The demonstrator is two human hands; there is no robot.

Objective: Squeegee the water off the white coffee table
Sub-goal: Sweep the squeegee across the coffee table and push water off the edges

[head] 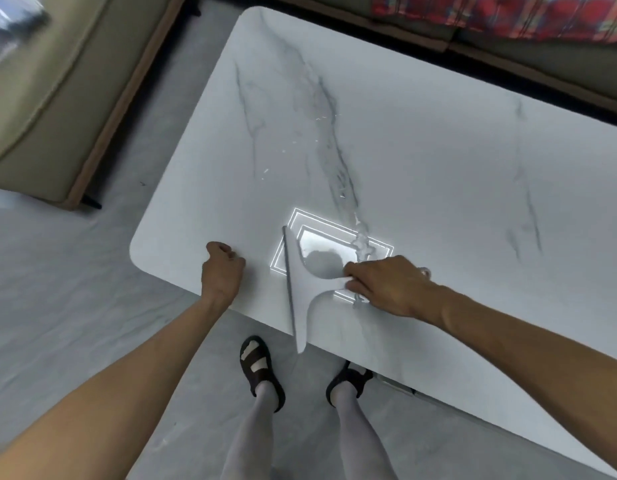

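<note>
Flanking the table are a beige sofa and plaid blanket.

Pale grey floor, beige sofa left, red plaid blanket beyond.

Just the one head cam, wide-angle, pointing steeply down from close above the white coffee table near its edge. Feet bottom centre, blurry upper left, probably a sofa.

Glossy marble-look coffee table (wet streaks), smooth matt squeegee, cloth sofa
</note>
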